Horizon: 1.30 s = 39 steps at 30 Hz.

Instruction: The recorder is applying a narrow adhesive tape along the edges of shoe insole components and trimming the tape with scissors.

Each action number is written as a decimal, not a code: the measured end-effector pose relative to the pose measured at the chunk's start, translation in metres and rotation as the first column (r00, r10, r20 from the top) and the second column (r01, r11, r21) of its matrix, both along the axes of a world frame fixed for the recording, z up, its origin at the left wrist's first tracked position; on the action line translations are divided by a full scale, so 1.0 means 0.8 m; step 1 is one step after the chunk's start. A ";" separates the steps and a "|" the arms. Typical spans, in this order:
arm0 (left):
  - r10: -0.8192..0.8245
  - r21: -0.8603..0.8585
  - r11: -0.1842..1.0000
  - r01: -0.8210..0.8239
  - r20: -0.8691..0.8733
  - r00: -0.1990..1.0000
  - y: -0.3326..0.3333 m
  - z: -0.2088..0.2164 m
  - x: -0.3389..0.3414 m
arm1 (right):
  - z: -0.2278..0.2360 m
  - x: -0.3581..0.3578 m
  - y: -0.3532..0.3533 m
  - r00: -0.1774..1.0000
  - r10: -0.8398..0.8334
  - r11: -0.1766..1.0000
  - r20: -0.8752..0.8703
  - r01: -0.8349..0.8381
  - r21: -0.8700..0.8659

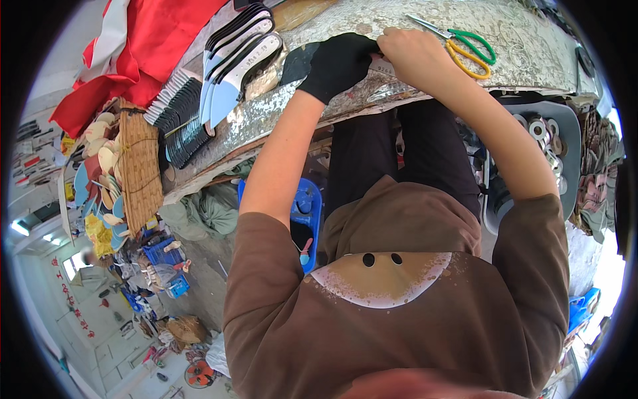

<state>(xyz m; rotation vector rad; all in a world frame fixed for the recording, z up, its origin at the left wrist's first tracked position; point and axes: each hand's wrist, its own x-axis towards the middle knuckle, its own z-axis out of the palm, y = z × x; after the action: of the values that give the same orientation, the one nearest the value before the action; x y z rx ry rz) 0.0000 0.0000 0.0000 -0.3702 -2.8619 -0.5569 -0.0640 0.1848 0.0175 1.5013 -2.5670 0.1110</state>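
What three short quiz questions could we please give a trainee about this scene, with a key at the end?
1. Multiple choice: what handle colours do the scissors have?
A) red and blue
B) green and yellow
C) black and white

2. True or false: the left hand wears a black glove, while the right hand is bare.

3. Fill in the blank: the large cloth at the upper left of the picture is mostly ____ in colour.

Key: 1. B; 2. True; 3. red.
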 end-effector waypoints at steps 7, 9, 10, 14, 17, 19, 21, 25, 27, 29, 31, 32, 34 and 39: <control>-0.098 0.156 0.983 0.092 0.031 0.995 0.003 0.000 -0.006 | -0.007 -0.016 0.079 0.991 0.091 0.980 0.096 -0.072 -0.188; -0.149 0.134 0.981 0.141 0.048 0.988 0.010 0.007 -0.009 | -0.014 -0.027 0.093 0.981 0.152 0.953 0.122 -0.113 -0.280; -0.164 0.074 0.984 0.163 0.006 0.986 0.017 0.012 -0.006 | -0.017 -0.028 0.097 0.982 0.143 0.954 0.126 -0.103 -0.283; -0.199 -0.287 0.926 0.247 0.186 0.962 0.051 0.028 -0.020 | -0.015 -0.019 0.096 0.947 0.249 0.877 0.205 -0.130 -0.463; -0.157 -0.372 0.885 0.280 0.327 0.932 0.070 0.020 -0.029 | -0.010 -0.017 0.109 0.913 0.109 0.938 0.393 0.037 -0.346; -0.226 -0.406 0.868 0.285 0.188 0.956 0.076 0.022 -0.012 | -0.015 -0.020 0.126 0.853 -0.104 0.969 0.511 0.202 -0.140; -0.201 -0.395 0.881 0.259 0.182 0.963 0.078 0.022 0.005 | -0.022 -0.006 0.140 0.865 0.110 0.883 0.490 0.141 -0.448; -0.269 -0.117 0.952 0.284 0.132 0.954 0.087 0.066 0.074 | 0.004 0.019 0.167 0.531 0.184 0.873 0.827 0.299 -0.385; -0.243 -0.066 0.964 0.258 0.175 0.954 0.082 0.082 0.100 | 0.013 0.039 0.168 0.484 0.212 0.862 0.849 0.317 -0.396; -0.212 -0.023 0.975 0.222 0.213 0.954 0.078 0.093 0.123 | 0.008 0.047 0.170 0.475 0.235 0.850 0.848 0.322 -0.416; -0.175 0.122 0.980 0.156 0.173 0.969 0.072 0.101 0.145 | 0.007 0.060 0.165 0.457 0.270 0.838 0.848 0.323 -0.440; -0.156 0.113 0.984 0.135 0.198 0.968 0.067 0.105 0.155 | 0.005 0.067 0.162 0.447 0.283 0.806 0.849 0.369 -0.463; -0.077 0.163 0.985 0.049 0.171 0.982 0.062 0.102 0.179 | 0.005 0.083 0.152 0.379 0.352 0.736 0.855 0.452 -0.504; 0.259 0.644 0.724 -0.245 0.076 0.963 0.078 0.093 0.219 | 0.040 0.118 0.119 0.265 0.630 0.520 0.730 0.555 -0.650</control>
<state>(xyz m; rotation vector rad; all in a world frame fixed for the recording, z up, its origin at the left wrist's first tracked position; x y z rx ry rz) 0.1750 0.0628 0.0746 0.1371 -2.4134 -1.4040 0.0306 0.2804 0.0493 1.0242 -2.0498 2.7670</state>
